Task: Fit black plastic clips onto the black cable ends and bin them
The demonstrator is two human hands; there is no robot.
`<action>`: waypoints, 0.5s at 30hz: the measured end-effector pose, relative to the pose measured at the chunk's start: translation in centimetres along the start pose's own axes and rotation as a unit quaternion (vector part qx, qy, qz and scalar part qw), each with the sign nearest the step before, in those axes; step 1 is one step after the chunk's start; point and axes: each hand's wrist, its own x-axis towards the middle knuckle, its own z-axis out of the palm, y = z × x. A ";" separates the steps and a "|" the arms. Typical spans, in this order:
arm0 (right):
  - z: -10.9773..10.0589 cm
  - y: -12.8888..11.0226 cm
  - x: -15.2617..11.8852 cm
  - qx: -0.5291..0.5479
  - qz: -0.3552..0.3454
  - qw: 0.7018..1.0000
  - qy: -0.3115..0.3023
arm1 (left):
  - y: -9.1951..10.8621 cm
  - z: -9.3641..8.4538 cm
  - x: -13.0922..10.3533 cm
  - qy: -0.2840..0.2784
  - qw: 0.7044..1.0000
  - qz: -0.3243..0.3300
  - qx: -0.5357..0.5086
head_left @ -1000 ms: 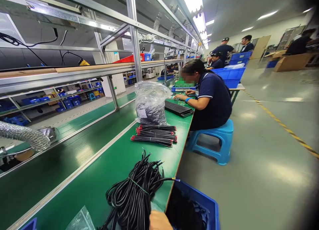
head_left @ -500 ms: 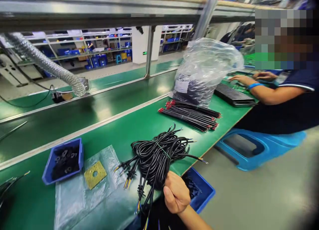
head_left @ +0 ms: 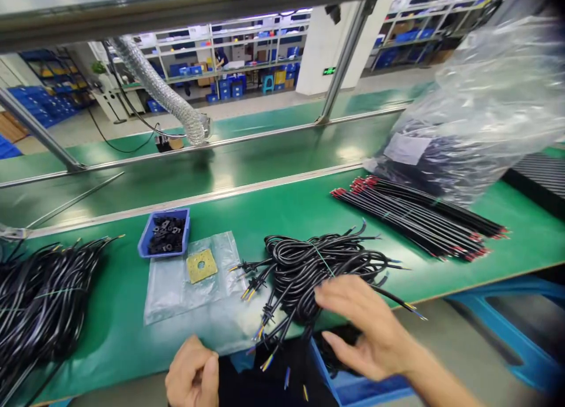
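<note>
A bundle of black cables (head_left: 304, 272), tied with a thin green tie, lies near the table's front edge. Several cable ends with bare coloured wires hang over that edge. My right hand (head_left: 359, 324) is at the bundle's front right, thumb and fingers apart, fingertips over or against the coils; I cannot tell whether they touch. At the front edge, left of the bundle, my left hand (head_left: 193, 372) is curled closed; its inside is hidden. Between the hands and the back lie a clear plastic bag (head_left: 168, 298) and a yellow sponge (head_left: 202, 265) with a hole.
A blue bin (head_left: 188, 233) of small black parts stands behind the sponge. More black cables (head_left: 48, 301) lie left. Red-tipped black wires (head_left: 410, 219) and a large plastic bag (head_left: 481, 113) are right. A blue bin (head_left: 366, 395) sits below the edge, with a blue stool (head_left: 498, 324) right.
The view has swung left, bringing the left cable pile and my left hand into sight. My right hand has opened from a closed fist beside the cable bundle.
</note>
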 end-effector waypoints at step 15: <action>-3.1 9.2 2.5 -0.032 0.151 0.964 -0.214 | 0.6 -0.2 -1.0 -0.030 0.992 -0.031 0.121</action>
